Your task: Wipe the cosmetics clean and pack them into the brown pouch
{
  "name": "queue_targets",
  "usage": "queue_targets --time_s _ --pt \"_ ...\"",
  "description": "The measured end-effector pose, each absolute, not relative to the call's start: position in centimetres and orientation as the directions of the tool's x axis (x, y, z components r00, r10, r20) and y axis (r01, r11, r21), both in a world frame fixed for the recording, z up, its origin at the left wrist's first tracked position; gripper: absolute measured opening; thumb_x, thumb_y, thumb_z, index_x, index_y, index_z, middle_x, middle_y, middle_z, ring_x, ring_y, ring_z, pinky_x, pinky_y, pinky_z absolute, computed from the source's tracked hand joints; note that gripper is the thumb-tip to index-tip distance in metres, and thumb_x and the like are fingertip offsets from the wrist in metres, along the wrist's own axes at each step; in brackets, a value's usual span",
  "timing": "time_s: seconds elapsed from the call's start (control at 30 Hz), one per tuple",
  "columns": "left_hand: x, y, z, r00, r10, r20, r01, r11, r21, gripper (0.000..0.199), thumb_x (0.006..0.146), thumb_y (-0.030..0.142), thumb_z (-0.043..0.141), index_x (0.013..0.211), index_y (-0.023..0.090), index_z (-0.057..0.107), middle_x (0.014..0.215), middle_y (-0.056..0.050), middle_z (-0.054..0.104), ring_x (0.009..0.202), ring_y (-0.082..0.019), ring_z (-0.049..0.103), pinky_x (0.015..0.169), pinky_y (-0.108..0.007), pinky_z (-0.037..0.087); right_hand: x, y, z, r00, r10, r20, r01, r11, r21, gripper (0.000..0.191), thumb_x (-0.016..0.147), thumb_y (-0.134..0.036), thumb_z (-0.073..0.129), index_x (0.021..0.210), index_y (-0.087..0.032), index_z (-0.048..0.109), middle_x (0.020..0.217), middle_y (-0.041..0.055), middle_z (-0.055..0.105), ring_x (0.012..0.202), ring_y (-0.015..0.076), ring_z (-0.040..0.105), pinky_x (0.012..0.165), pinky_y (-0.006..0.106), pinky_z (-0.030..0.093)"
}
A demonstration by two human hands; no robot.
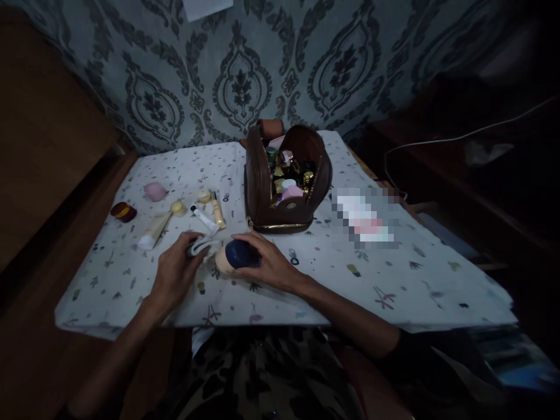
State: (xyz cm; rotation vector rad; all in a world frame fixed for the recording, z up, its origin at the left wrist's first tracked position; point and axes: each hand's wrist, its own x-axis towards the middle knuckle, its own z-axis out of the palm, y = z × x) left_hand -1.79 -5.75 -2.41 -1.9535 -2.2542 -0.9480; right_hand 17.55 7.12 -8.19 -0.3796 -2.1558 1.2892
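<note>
My left hand (175, 269) is closed around a folded grey-white cloth (202, 246). Close beside it, my right hand (272, 263) grips a rounded container (238, 255) with a dark blue part and a beige end, held over the near part of the table. Behind the hands stands an open brown bag (273, 214), filled with several small bottles and jars. A white tube (205, 219) and a slim yellowish tube (217, 211) lie just beyond my left hand. Farther left is a larger cream tube (154, 231).
Two small yellowish jars (178, 208), a pink rounded item (155, 191) and a dark red jar (123, 212) sit on the left of the patterned tablecloth (385, 280). A blurred-out pale item (365, 219) lies right of the bag. A patterned wall rises behind.
</note>
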Motion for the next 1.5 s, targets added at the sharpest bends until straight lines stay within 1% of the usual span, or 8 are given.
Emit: queue_targets --time_s 0.2,0.4,0.5,0.73,0.87,1.03,1.3,1.5 --pt "1.5 -4.4 -3.8 0.063 0.83 0.555 0.865 -0.323 0.385 0.026 0.098 0.024 0.053 0.121 0.017 0.064 0.121 -0.011 0.073 0.116 -0.022 0.067 0.101 -0.036 0.053 17.3 7.3 -8.7 -0.766 0.545 0.342 -0.025 0.506 -0.862 0.059 0.073 -0.04 0.083 0.122 -0.018 0.058 0.113 0.0091 0.064 0.104 0.0255 0.062 0.088 0.039 0.053" --pt "-1.4 -5.1 -5.8 -0.248 0.928 0.278 0.764 0.011 0.645 0.033 0.098 0.034 0.05 0.115 0.017 0.071 0.107 -0.007 0.078 0.09 -0.021 0.074 0.08 -0.031 0.059 17.6 7.4 -8.3 -0.786 0.524 0.329 -0.064 0.46 -0.886 0.063 0.073 -0.037 0.083 0.128 -0.021 0.057 0.121 0.0096 0.063 0.111 0.024 0.063 0.094 0.038 0.052" --pt "-1.0 -5.7 -5.4 -0.271 0.929 0.254 0.721 0.02 0.693 0.035 0.098 0.038 0.05 0.117 0.016 0.07 0.11 -0.007 0.078 0.094 -0.021 0.074 0.084 -0.031 0.059 17.6 7.2 -8.1 -0.8 0.5 0.332 -0.073 0.468 -0.881 0.063 0.074 -0.036 0.083 0.129 -0.022 0.057 0.124 0.0096 0.064 0.115 0.0245 0.062 0.098 0.04 0.051" --pt "1.5 -5.1 -4.2 -0.053 0.869 0.493 0.796 -0.261 0.546 0.031 0.098 0.027 0.053 0.124 0.017 0.067 0.124 -0.01 0.072 0.118 -0.021 0.067 0.103 -0.035 0.053 17.5 6.9 -8.4 -0.821 0.471 0.321 -0.087 0.453 -0.887 0.074 0.074 -0.035 0.082 0.138 -0.022 0.048 0.136 0.0115 0.059 0.125 0.0262 0.059 0.105 0.042 0.048" --pt "0.5 -5.1 -5.2 -0.129 0.899 0.418 0.795 -0.158 0.585 0.032 0.099 0.033 0.05 0.12 0.016 0.068 0.119 -0.01 0.074 0.11 -0.022 0.07 0.098 -0.035 0.055 17.5 6.6 -8.5 -0.803 0.517 0.296 -0.07 0.41 -0.909 0.081 0.07 -0.036 0.085 0.138 -0.023 0.044 0.133 0.0113 0.06 0.124 0.0253 0.059 0.106 0.041 0.046" --pt "-0.6 -5.6 -5.9 -0.219 0.93 0.296 0.753 -0.032 0.658 0.036 0.099 0.038 0.049 0.119 0.016 0.069 0.115 -0.009 0.076 0.103 -0.023 0.072 0.092 -0.034 0.057 17.5 6.5 -8.5 -0.778 0.567 0.269 0.027 0.458 -0.888 0.071 0.07 -0.038 0.085 0.129 -0.023 0.049 0.124 0.0107 0.061 0.116 0.0266 0.061 0.099 0.043 0.05" --pt "1.4 -5.5 -4.5 -0.07 0.87 0.488 0.818 -0.23 0.527 0.032 0.099 0.029 0.052 0.125 0.018 0.066 0.126 -0.01 0.072 0.117 -0.021 0.067 0.103 -0.038 0.054 17.3 6.7 -8.8 -0.791 0.416 0.449 -0.125 0.609 -0.783 0.06 0.08 -0.043 0.078 0.13 -0.022 0.052 0.117 0.0104 0.057 0.113 0.0263 0.057 0.099 0.045 0.05" --pt "1.1 -5.6 -5.2 -0.117 0.892 0.436 0.819 -0.162 0.551 0.035 0.1 0.033 0.049 0.126 0.016 0.065 0.123 -0.011 0.073 0.114 -0.022 0.069 0.101 -0.036 0.056 17.5 6.5 -8.6 -0.784 0.498 0.371 -0.063 0.53 -0.846 0.072 0.072 -0.039 0.084 0.132 -0.022 0.048 0.127 0.0111 0.059 0.119 0.0266 0.059 0.101 0.043 0.049"
